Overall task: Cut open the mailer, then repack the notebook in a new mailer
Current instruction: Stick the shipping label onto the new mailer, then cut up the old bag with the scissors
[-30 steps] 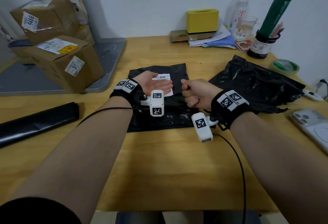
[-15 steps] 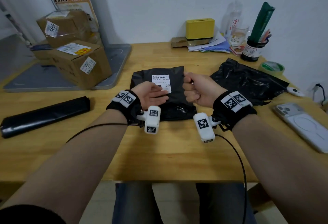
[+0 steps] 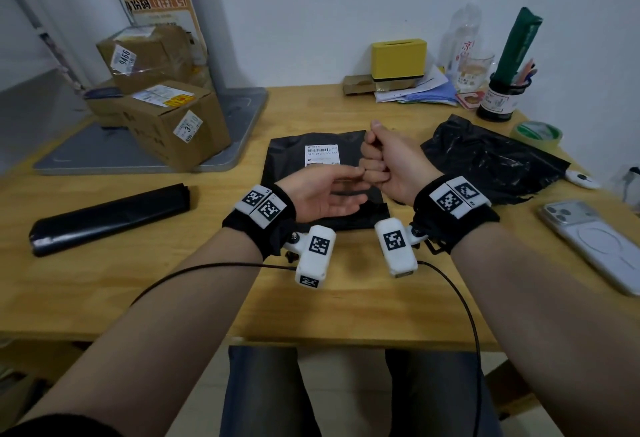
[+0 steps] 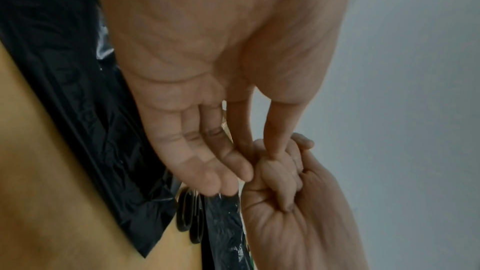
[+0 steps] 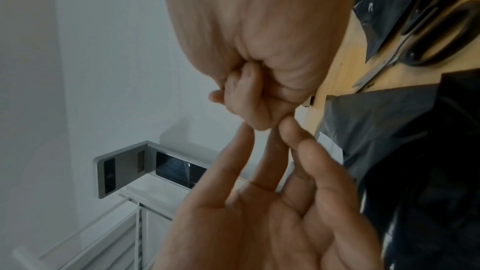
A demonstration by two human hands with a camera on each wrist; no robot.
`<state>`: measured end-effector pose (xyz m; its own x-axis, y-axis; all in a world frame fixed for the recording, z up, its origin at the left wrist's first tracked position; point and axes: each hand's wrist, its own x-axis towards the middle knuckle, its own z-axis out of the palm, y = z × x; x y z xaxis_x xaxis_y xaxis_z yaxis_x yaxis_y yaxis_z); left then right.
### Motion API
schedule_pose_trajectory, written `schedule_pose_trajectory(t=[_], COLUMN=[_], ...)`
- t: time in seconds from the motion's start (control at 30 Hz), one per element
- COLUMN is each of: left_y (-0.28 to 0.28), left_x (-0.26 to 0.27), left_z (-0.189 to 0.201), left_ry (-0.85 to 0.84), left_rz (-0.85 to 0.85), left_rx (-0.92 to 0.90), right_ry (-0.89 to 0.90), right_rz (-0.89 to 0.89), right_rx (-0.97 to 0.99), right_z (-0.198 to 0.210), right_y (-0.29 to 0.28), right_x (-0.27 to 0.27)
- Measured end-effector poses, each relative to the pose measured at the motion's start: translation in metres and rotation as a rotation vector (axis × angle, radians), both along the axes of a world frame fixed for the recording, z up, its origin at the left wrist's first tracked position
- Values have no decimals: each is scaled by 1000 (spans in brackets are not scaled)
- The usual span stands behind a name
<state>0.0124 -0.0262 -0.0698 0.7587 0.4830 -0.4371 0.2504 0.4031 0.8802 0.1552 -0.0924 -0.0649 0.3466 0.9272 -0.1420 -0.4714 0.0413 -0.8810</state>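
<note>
Wooden worktop (image 3: 346, 305) carries sealed black mailer (image 3: 294, 156), label up, uncut. Scissors (image 4: 191, 219) lie beside it, untouched. Our left hand (image 3: 322, 190) hovers released, fingers straight, tips touching our clenched, empty right hand (image 3: 391, 163). Notebook unseen, presumably inside. Cutting, repacking all remain.

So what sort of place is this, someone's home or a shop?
Probably a small parcel-packing or pickup desk rather than a home: labelled cardboard boxes stacked at the left, a black mailer with a shipping label on the wooden table, and a tape roll.
</note>
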Motion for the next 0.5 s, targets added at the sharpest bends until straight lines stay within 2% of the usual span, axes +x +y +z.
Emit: schedule_pose_trajectory(t=[0.13,0.37,0.5], left_y=[-2,0,-3], left_x=[3,13,23], left_z=[-8,-14,-15], left_ry=[-5,16,21], left_rz=[7,101,134], left_rx=[86,198,192], right_ry=[-89,-117,-315], right_rz=[-61,-91,-124], right_rx=[-29,-53,-105], right_z=[-6,-13,-15], right_y=[5,2,-1], right_x=[-1,5,10])
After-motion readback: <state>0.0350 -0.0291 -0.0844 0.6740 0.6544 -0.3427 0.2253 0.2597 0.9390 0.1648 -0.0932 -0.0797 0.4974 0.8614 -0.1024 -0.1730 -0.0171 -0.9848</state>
